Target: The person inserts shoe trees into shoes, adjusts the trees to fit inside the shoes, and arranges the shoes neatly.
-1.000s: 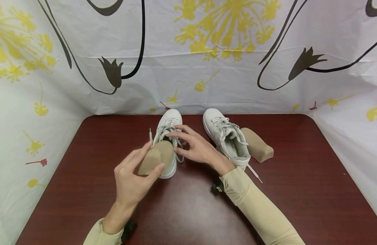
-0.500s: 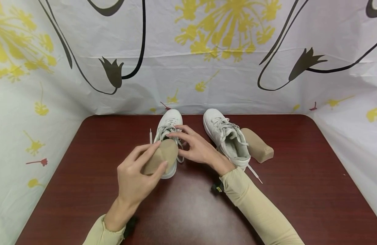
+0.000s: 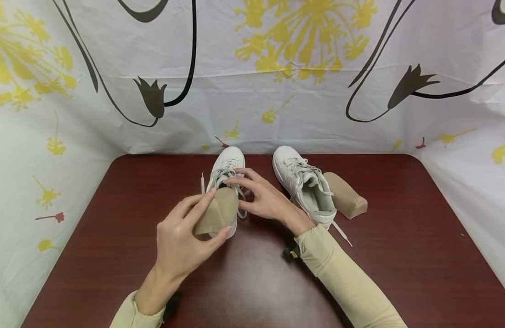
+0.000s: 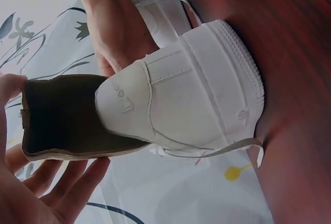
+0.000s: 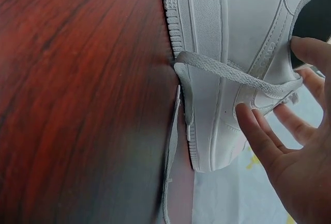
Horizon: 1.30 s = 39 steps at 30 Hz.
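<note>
A hollow beige insert (image 3: 217, 212) is gripped between the thumb and fingers of the left hand (image 3: 180, 241). Its dark open end is turned toward the left wrist, while its far end is held at the opening of a white shoe (image 3: 229, 157), between the two hands; how far it is put inside cannot be told. The right hand (image 3: 264, 196) is held with fingers loosely spread, resting lightly along the shoe's laced side, where a loose lace (image 5: 222, 74) is draped. To the right hand's right, a second white shoe (image 3: 280, 161) is placed on the table (image 3: 252, 282), with another beige insert (image 3: 344, 196) laid just beyond it.
</note>
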Each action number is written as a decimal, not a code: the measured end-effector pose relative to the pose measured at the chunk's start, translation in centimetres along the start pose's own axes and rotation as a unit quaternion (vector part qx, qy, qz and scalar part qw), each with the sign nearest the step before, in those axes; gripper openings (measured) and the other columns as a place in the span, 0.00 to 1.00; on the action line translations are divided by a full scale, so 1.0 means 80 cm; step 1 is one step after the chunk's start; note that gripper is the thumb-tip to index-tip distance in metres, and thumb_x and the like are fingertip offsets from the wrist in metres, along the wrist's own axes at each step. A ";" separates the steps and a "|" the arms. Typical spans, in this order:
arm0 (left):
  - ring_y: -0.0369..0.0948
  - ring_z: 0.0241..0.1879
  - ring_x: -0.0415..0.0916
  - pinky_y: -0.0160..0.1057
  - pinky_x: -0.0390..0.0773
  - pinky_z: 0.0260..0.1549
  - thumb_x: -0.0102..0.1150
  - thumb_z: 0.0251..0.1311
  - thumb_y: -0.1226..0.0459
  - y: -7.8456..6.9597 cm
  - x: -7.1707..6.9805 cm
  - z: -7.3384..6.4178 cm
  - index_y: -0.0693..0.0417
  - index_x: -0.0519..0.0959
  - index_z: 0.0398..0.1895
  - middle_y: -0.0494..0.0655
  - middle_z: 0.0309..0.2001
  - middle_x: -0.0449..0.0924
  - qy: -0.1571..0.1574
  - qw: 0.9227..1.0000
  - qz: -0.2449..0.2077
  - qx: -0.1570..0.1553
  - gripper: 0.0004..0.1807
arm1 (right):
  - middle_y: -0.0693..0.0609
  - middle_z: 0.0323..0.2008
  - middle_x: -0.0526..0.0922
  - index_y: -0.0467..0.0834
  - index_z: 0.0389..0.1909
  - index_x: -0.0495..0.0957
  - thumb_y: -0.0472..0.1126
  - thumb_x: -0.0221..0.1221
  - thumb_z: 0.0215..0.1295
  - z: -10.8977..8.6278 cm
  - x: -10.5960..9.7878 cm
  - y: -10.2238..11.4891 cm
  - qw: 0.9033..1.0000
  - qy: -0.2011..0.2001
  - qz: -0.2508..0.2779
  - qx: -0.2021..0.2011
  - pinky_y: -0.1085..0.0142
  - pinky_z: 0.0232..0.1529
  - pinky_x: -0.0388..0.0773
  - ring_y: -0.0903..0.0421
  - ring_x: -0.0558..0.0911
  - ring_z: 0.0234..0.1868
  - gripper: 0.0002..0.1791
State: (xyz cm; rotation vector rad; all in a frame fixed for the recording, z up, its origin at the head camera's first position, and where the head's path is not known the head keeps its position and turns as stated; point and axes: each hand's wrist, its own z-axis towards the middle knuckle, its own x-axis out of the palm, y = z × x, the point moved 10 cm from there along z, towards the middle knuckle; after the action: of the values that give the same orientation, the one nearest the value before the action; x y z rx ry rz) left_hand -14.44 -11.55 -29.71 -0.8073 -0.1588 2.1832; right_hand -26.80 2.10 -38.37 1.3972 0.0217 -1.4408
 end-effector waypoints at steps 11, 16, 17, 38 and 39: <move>0.42 0.37 0.82 0.45 0.79 0.31 0.67 0.46 0.48 0.011 -0.003 0.006 0.49 0.81 0.60 0.45 0.43 0.83 0.007 1.000 0.002 -0.017 0.34 | 0.48 0.69 0.64 0.53 0.65 0.75 0.38 0.62 0.68 0.000 0.004 -0.001 0.999 0.009 0.040 -0.010 0.62 0.49 0.80 0.56 0.83 0.43 0.25; 0.42 0.37 0.82 0.44 0.79 0.30 0.68 0.46 0.48 0.013 -0.003 0.006 0.50 0.82 0.59 0.45 0.44 0.83 0.011 1.000 0.002 -0.016 0.34 | 0.50 0.68 0.64 0.54 0.64 0.76 0.38 0.59 0.70 0.000 0.003 -0.003 0.999 0.004 0.036 -0.001 0.58 0.48 0.80 0.57 0.82 0.44 0.23; 0.42 0.37 0.82 0.44 0.79 0.30 0.68 0.46 0.48 0.013 -0.002 0.006 0.50 0.82 0.59 0.45 0.43 0.83 0.012 1.000 0.001 -0.015 0.34 | 0.50 0.68 0.64 0.54 0.64 0.76 0.38 0.58 0.70 0.000 0.003 -0.004 0.999 0.004 0.037 0.001 0.58 0.48 0.80 0.57 0.83 0.44 0.22; 0.42 0.35 0.81 0.44 0.78 0.23 0.67 0.45 0.47 0.004 0.003 0.010 0.46 0.81 0.60 0.44 0.41 0.82 0.020 1.000 0.022 0.005 0.34 | 0.50 0.68 0.65 0.53 0.64 0.76 0.38 0.58 0.70 0.001 0.001 -0.005 0.999 -0.004 0.042 0.004 0.56 0.50 0.80 0.54 0.85 0.44 0.22; 0.42 0.35 0.81 0.44 0.78 0.23 0.67 0.45 0.47 0.004 0.004 0.010 0.46 0.81 0.60 0.44 0.41 0.83 0.020 1.000 0.023 0.006 0.34 | 0.50 0.68 0.65 0.52 0.64 0.76 0.38 0.58 0.70 0.001 0.001 -0.004 0.999 -0.003 0.043 0.003 0.56 0.50 0.80 0.54 0.85 0.43 0.22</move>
State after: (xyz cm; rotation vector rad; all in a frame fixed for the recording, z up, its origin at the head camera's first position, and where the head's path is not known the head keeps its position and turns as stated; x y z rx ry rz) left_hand -15.25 -11.41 -29.33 -0.8538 -0.1074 2.2075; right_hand -27.07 2.13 -38.64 1.3828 -0.0466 -1.3752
